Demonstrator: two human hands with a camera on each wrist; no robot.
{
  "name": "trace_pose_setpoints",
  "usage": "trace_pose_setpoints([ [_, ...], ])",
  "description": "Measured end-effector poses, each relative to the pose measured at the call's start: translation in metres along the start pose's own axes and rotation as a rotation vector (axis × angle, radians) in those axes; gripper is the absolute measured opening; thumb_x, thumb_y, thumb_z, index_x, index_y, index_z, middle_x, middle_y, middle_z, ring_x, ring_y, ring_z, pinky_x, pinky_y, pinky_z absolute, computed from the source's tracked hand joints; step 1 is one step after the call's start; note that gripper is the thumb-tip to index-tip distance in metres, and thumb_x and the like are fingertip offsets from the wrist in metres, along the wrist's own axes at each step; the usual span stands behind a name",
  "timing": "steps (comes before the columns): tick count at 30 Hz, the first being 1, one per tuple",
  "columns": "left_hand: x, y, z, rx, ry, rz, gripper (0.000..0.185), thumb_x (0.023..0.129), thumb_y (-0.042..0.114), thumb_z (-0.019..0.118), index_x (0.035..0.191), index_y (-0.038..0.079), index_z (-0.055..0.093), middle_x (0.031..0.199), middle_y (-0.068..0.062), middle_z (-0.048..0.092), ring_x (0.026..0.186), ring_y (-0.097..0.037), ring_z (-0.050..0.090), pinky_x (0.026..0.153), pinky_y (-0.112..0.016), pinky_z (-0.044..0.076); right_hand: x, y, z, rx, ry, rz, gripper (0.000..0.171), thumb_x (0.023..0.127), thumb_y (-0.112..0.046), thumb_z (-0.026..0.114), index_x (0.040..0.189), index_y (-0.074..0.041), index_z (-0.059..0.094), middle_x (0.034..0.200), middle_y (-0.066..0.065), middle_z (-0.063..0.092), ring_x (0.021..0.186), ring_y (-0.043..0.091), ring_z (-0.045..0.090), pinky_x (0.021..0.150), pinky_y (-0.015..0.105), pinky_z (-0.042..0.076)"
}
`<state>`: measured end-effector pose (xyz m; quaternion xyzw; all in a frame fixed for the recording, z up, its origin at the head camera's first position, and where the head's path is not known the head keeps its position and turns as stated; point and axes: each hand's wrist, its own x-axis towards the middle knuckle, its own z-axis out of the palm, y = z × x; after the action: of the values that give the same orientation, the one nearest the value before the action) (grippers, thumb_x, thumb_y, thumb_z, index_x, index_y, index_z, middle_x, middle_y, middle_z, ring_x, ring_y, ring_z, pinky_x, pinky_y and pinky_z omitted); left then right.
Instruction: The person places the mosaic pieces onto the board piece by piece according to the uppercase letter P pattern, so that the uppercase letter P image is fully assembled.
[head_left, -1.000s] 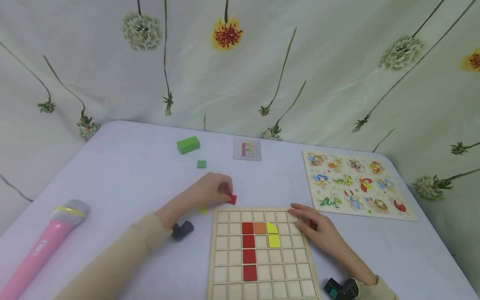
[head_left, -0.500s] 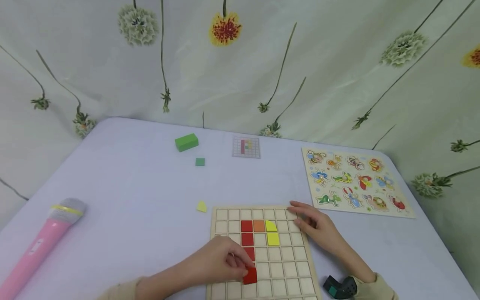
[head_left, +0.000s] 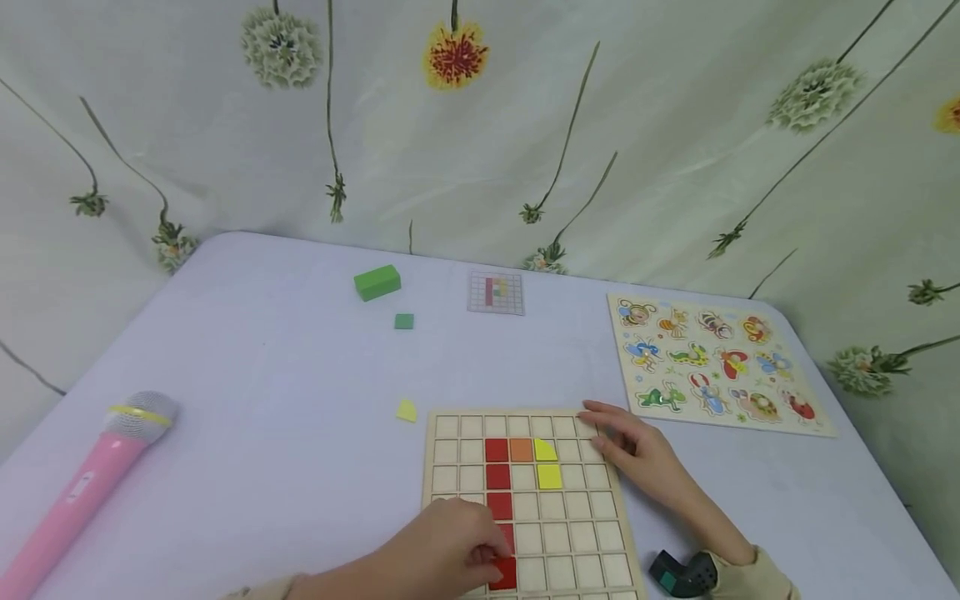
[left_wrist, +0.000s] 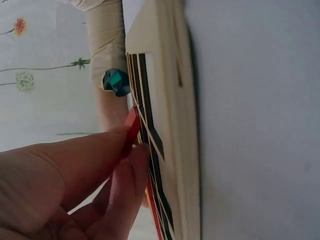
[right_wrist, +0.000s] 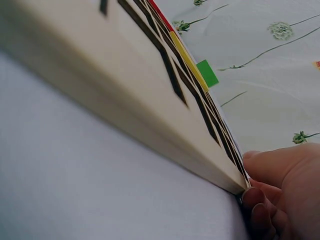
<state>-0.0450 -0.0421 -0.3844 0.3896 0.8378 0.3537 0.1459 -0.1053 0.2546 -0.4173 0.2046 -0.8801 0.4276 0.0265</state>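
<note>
My left hand (head_left: 442,550) is over the lower left part of the wooden grid board (head_left: 426,475). Its thumb and fingertips pinch a red square tile (left_wrist: 133,122), held tilted at the board's surface in the left wrist view. In the head view this tile sits at the lower end of a column of red tiles (head_left: 498,506), one of them partly covered by the fingers. An orange tile (head_left: 521,451) and two yellow tiles (head_left: 549,477) lie in cells to the right. My right hand (head_left: 637,454) grips the board's far right corner, thumb and fingers about its edge.
A yellow quarter-round tile (head_left: 407,410) lies beyond the board's far left corner. Farther back are a green tile (head_left: 404,322), a green block (head_left: 377,282) and a pattern card (head_left: 496,293). A pink microphone (head_left: 86,492) lies left, an insect puzzle (head_left: 720,367) right.
My left hand has brought a red tile from beyond the board down to the low end of the red column. The yellow quarter-round tile is uncovered. My right hand stays at the corner.
</note>
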Motion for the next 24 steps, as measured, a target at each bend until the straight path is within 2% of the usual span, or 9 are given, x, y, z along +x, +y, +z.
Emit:
trace_pose_setpoints([
  [4,0.0002,0.0010,0.0011,0.160,-0.004,0.073,0.008,0.076,0.012,0.078,0.083,0.014,0.075,0.070,0.016,0.053,0.062,0.006,0.047,0.058,-0.008,0.035,-0.0009,-0.0013,-0.0001,0.004,0.001,0.002,0.030,0.090,-0.010,0.062,0.121,-0.010,0.063,0.132,0.009,0.052,0.072,0.011,0.048,0.060,0.024,0.041],
  [6,-0.0003,0.0003,0.0021,0.220,0.018,0.138,0.006,0.076,0.011,0.077,0.081,0.014,0.075,0.068,0.015,0.052,0.060,0.007,0.046,0.056,-0.006,0.032,-0.0015,-0.0017,-0.0001,0.010,0.001,-0.008,0.030,0.090,-0.009,0.062,0.121,-0.009,0.062,0.131,0.011,0.052,0.070,0.011,0.047,0.058,0.024,0.041],
  [9,-0.0009,-0.0010,0.0030,0.265,0.060,0.224,0.010,0.075,0.006,0.075,0.075,0.016,0.074,0.064,0.015,0.049,0.058,0.008,0.043,0.052,-0.006,0.028,-0.0025,-0.0026,0.0000,0.013,0.003,-0.012,0.031,0.090,-0.008,0.062,0.121,-0.008,0.062,0.131,0.011,0.052,0.068,0.011,0.046,0.058,0.024,0.041],
  [12,-0.0015,-0.0022,0.0038,0.295,0.107,0.274,0.016,0.073,0.002,0.074,0.070,0.018,0.073,0.061,0.015,0.048,0.056,0.008,0.040,0.048,-0.008,0.024,-0.0030,-0.0028,0.0005,0.011,0.003,-0.002,0.031,0.090,-0.009,0.063,0.120,-0.009,0.063,0.131,0.009,0.052,0.069,0.011,0.046,0.058,0.024,0.041],
  [15,-0.0015,-0.0022,0.0035,0.285,0.111,0.258,0.015,0.073,0.003,0.075,0.070,0.018,0.072,0.061,0.016,0.050,0.056,0.008,0.040,0.049,-0.008,0.025,-0.0031,-0.0023,0.0007,0.007,0.001,0.005,0.031,0.089,-0.009,0.063,0.120,-0.010,0.063,0.131,0.009,0.052,0.068,0.011,0.046,0.058,0.024,0.041],
  [21,0.0001,-0.0009,0.0013,0.138,0.064,0.132,0.011,0.075,0.007,0.077,0.069,0.014,0.071,0.063,0.016,0.056,0.057,0.009,0.043,0.056,-0.004,0.035,-0.0013,-0.0012,0.0004,0.000,0.006,-0.013,0.031,0.089,-0.005,0.063,0.120,-0.006,0.062,0.131,0.013,0.051,0.065,0.011,0.045,0.056,0.024,0.040],
  [24,0.0003,-0.0008,-0.0004,0.124,0.056,0.109,0.013,0.075,0.007,0.077,0.067,0.014,0.070,0.062,0.016,0.055,0.056,0.009,0.042,0.054,-0.005,0.035,-0.0001,-0.0049,0.0001,-0.007,0.010,-0.013,0.032,0.088,-0.001,0.063,0.120,-0.004,0.062,0.130,0.016,0.051,0.065,0.011,0.044,0.056,0.024,0.039],
])
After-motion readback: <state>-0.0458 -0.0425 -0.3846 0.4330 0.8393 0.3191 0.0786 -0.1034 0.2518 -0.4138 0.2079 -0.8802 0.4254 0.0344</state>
